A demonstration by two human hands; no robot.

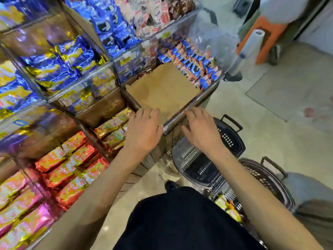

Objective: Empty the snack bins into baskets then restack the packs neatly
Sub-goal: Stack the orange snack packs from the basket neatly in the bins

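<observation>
Head view: A person stands at a snack shelf (108, 56), left grip (144, 127) open and resting on the near edge of an emptied bin (162, 87), right grip (201, 129) open, fingers spread, holding nothing, above the bin's metal rail (182, 114). Blue-and-orange packs (196, 65) fill the bin's far end, and 2 baskets (232, 141) sit on the floor at right. The bare cardboard liner looks loose, so restacking on it could buckle it and topple rows. The bin's long axis runs away from the person, up and right. The neighbouring brown-gold packs (111, 127) lie flat, lengthwise across theirs.
</observation>
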